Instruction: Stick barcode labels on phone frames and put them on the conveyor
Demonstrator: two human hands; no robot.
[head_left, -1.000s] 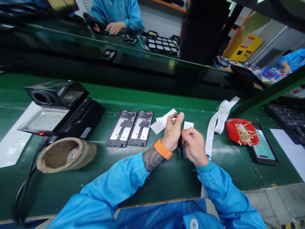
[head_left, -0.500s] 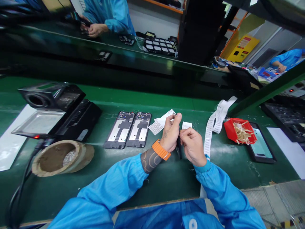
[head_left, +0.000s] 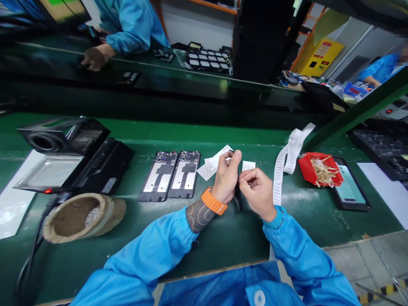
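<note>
My left hand (head_left: 227, 180), with an orange watch band at the wrist, is closed around a thin black phone-sized slab (head_left: 238, 201) seen edge-on. Its lower end sticks out below the palm, while its faces are mostly hidden. Close on the right, my right hand (head_left: 258, 193) has thumb and fingers pinched together at the slab's edge; anything between them is too small to make out. Behind the hands lie printed label sheets (head_left: 208, 169) and a small white label piece (head_left: 248, 165). Two opened phones (head_left: 158, 176) (head_left: 185, 174) rest side by side to the left.
At left stand a black machine (head_left: 108, 163) with a metal tray and a round tan pot (head_left: 110, 216). To the right are a curling label strip (head_left: 279, 174), a red box (head_left: 307, 168) of paper scraps and a dark-framed device (head_left: 352, 187). A co-worker's hand (head_left: 95, 58) shows across the bench.
My right fingertips have shifted slightly against the slab, which my left hand still holds. The camera view has tilted a little. Across the bench, the co-worker's hand has moved left and down.
</note>
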